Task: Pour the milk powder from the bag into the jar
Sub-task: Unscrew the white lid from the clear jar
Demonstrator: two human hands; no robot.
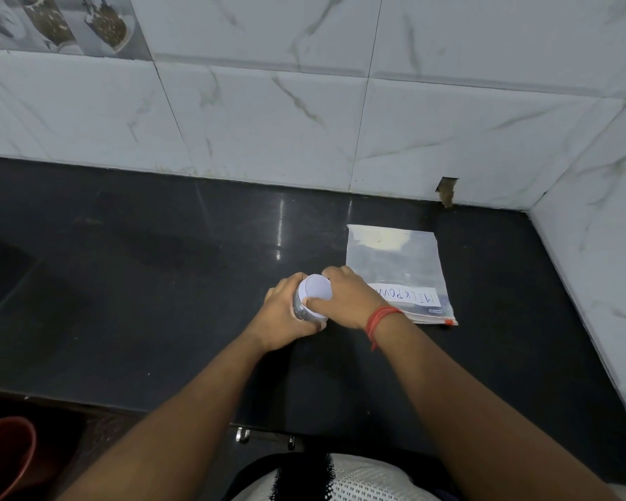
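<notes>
Dark tabletop [159, 283] carries the jar [306, 312], which the left hand [286, 316] grips while the right hand [344, 301] clasps its white lid [317, 292]; likely unscrewing, then opening the flat milk powder bag [398, 269] just beside.

Both hands are on the jar [306, 309] at the middle of the black worktop [141, 276]. The left hand [286, 316] wraps around the jar's side, while the right hand [344, 301] curls over the white lid [318, 292], fingers [335, 274] on its rim. A red thread band [378, 320] circles the right wrist. Just beside, to the right, the clear bag [394, 262] lies flat, its label [418, 296] reading "MILK POW", partly covered by the hand. Marbled wall tiles [304, 121] stand behind.
</notes>
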